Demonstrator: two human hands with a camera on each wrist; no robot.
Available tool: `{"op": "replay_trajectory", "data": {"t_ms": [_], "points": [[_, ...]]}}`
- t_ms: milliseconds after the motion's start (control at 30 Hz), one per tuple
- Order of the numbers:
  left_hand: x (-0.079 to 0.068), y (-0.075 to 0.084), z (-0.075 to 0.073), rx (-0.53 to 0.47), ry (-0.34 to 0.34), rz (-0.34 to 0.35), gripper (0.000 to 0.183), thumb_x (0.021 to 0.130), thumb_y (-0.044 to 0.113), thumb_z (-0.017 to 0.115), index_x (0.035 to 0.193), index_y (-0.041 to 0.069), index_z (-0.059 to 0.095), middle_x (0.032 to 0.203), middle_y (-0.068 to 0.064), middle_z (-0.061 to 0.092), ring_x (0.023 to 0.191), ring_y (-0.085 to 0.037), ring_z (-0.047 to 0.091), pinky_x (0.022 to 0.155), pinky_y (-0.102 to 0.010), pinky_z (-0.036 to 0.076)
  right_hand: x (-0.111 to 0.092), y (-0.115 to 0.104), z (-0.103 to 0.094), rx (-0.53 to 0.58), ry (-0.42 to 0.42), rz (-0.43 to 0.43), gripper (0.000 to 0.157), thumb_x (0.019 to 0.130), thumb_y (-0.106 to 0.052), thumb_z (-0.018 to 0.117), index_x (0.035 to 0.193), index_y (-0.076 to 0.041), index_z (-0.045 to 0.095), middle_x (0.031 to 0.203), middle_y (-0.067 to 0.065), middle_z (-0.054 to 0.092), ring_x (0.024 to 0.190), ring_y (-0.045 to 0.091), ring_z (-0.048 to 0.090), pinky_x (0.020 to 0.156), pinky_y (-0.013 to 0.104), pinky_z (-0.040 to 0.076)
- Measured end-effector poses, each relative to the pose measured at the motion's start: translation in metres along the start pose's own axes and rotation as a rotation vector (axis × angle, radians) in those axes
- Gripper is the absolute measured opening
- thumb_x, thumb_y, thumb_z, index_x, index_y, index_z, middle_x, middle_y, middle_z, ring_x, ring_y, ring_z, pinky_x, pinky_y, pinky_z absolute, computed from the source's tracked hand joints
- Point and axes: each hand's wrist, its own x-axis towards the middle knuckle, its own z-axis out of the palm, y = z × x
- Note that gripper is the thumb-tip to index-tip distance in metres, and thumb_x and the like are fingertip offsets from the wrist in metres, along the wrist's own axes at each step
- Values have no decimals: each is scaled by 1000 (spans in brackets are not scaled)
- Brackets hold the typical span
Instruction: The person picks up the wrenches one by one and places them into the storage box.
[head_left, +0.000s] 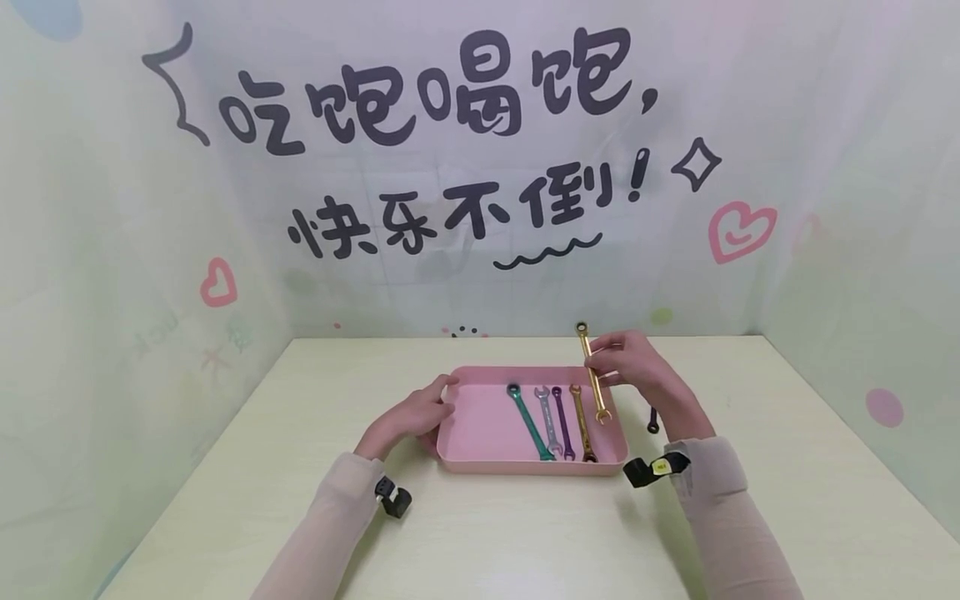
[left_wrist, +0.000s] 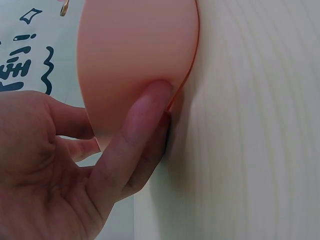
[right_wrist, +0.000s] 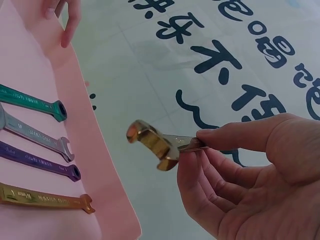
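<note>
In the head view a pink tray (head_left: 480, 468) lies on the table, and my left hand (head_left: 416, 414) grips its left end. The left wrist view shows the thumb (left_wrist: 145, 117) against the tray's wall, with fingers bent round the edge. Above the tray's right side, my right hand (head_left: 633, 364) pinches a gold combination wrench (head_left: 592, 367) between thumb and fingers. Its open end (right_wrist: 155, 145) points down toward the tray. Inside the tray lie a green wrench (head_left: 529, 422), a silver wrench (head_left: 549, 421), a purple wrench (head_left: 562, 423) and another gold wrench (head_left: 582, 423), side by side.
On the table right of the tray lies a dark purple wrench (head_left: 653, 419), partly hidden behind my right hand. A printed cloth (head_left: 420, 308) with black lettering hangs behind the pale wooden table (head_left: 540, 533), and cloth also closes both sides.
</note>
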Motion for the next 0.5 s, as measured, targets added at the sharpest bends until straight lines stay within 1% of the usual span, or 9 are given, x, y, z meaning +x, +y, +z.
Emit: {"op": "replay_trajectory", "data": {"t_ms": [167, 333, 433, 500], "points": [[1, -1, 1, 2, 2, 0, 55, 108, 15, 45, 161, 16, 29, 120, -23, 62, 66, -25, 71, 55, -36, 64, 2, -1, 5, -2, -9, -2, 41, 99, -11, 65, 132, 10, 55, 113, 20, 68, 89, 17, 68, 88, 37, 65], [1, 0, 0, -4, 1, 0, 55, 108, 15, 45, 161, 16, 29, 120, -23, 62, 66, -25, 72, 55, -37, 64, 4, -4, 11, -5, -17, -1, 44, 98, -13, 67, 135, 8, 54, 116, 21, 67, 85, 18, 69, 85, 33, 65], [1, 0, 0, -4, 1, -3, 55, 108, 16, 45, 161, 16, 29, 121, -23, 62, 66, -25, 72, 55, -37, 64, 6, -4, 16, 3, -21, -2, 45, 98, -12, 67, 135, 9, 54, 114, 20, 67, 83, 16, 69, 82, 30, 64], [1, -1, 0, -1, 1, -4, 55, 108, 16, 45, 161, 16, 29, 121, -23, 62, 66, -24, 72, 55, -37, 64, 7, -5, 19, 8, -21, -6, 45, 98, -12, 67, 135, 9, 54, 113, 20, 68, 82, 16, 70, 82, 30, 65]]}}
